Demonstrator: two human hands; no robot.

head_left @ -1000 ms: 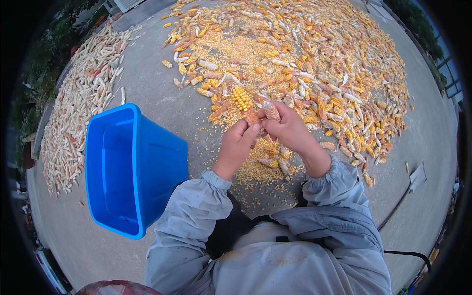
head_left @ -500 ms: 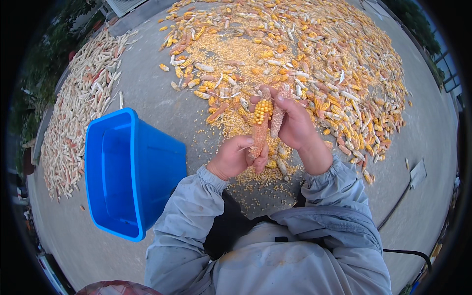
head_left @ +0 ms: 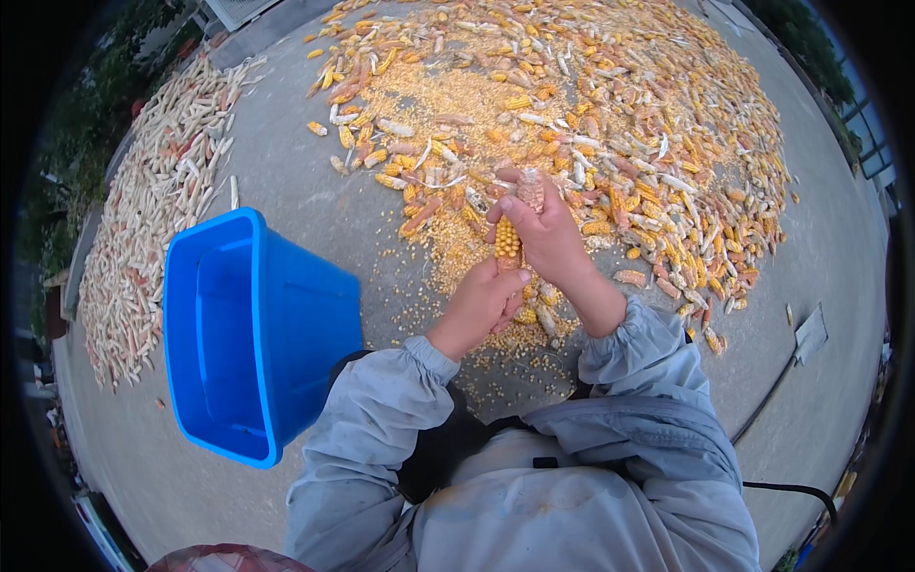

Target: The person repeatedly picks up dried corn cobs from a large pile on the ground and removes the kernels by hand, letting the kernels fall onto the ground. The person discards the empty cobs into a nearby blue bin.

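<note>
My left hand (head_left: 479, 303) is closed around the lower end of a partly shelled corn cob (head_left: 508, 246), which has a patch of yellow kernels between my hands. In my right hand (head_left: 553, 236) is a second, bare pinkish cob (head_left: 531, 191), its end showing past the fingers. The right hand lies over the upper part of the partly shelled cob, and its fingers hide where the two cobs meet. Below and ahead of the hands, loose kernels (head_left: 434, 262) are scattered on the concrete.
A broad heap of corn cobs (head_left: 658, 162) and kernels spreads ahead and to the right. An open blue tub (head_left: 310, 315) lies on its side at my left, with a pile of pale, shelled cobs (head_left: 157, 205) beyond it. To the right lies a long-handled tool with a flat blade (head_left: 811, 336).
My right hand has turned and come down over the kernel patch with the bare cob. The left hand has closed further around the lower end of the partly shelled cob.
</note>
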